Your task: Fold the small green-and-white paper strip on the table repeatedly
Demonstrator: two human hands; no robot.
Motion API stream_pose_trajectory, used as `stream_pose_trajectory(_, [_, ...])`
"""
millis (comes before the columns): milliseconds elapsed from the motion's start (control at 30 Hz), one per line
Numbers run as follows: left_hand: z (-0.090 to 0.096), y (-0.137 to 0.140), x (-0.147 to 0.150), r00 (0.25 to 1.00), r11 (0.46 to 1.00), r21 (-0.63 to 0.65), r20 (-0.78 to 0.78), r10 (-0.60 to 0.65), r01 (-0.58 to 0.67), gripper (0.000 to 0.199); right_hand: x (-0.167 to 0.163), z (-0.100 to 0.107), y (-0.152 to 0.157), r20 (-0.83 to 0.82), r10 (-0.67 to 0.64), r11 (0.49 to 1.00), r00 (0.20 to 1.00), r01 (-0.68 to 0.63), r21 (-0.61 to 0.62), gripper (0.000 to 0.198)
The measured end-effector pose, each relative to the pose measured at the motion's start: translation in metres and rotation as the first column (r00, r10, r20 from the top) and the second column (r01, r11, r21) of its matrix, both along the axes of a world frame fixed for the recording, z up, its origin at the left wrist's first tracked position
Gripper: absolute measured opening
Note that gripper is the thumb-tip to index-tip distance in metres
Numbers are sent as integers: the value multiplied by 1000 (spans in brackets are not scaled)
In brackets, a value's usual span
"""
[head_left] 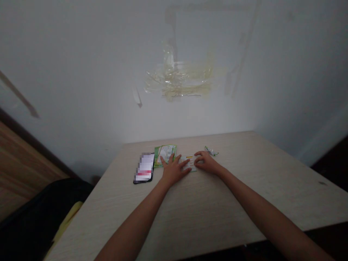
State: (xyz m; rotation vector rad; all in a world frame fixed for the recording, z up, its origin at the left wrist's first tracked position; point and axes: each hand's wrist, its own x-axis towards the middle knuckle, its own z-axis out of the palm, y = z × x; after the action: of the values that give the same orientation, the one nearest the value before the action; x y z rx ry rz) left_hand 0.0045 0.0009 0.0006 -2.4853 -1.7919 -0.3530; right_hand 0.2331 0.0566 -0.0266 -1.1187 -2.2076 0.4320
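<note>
My left hand (pixel 174 169) lies palm down with its fingers spread. Its outer fingers reach over the lower right part of a green and white printed packet (pixel 170 149). The thumb side rests on a small flat white sheet or sachet (pixel 191 163) with coloured print. At this piece's right edge, my right hand (pixel 206 162) has its fingers curled, the tips at the edge. My left hand covers part of the white piece, so its full shape is hidden. Just beyond my right hand lies a crumpled green and white wrapper (pixel 211 151).
Left of the packet lies a phone (pixel 144 168), its lit screen partly pixelated. The light wooden table (pixel 206 210) meets a white wall (pixel 108 90) with old clear tape (pixel 185 81) on it. Black and yellow cloth (pixel 65 219) sits beyond the table's left edge.
</note>
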Motion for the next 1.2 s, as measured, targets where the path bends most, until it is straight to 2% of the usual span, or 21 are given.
stream_pose_trajectory(300, [1, -1, 1, 1000, 1000, 0, -3, 4, -4, 52, 3, -1, -3, -55, 59, 997, 997, -62, -51, 7])
stream_pose_trajectory(633, [-1, 0, 0, 1000, 1000, 0, -10, 12, -12, 51, 10, 9, -8, -36, 134, 977, 990, -138, -162, 10])
stream_pose_trajectory(1200, [-1, 0, 1, 1000, 1000, 2, -3, 14, -14, 51, 11, 20, -10, -101, 179, 942, 979, -200, -268, 16])
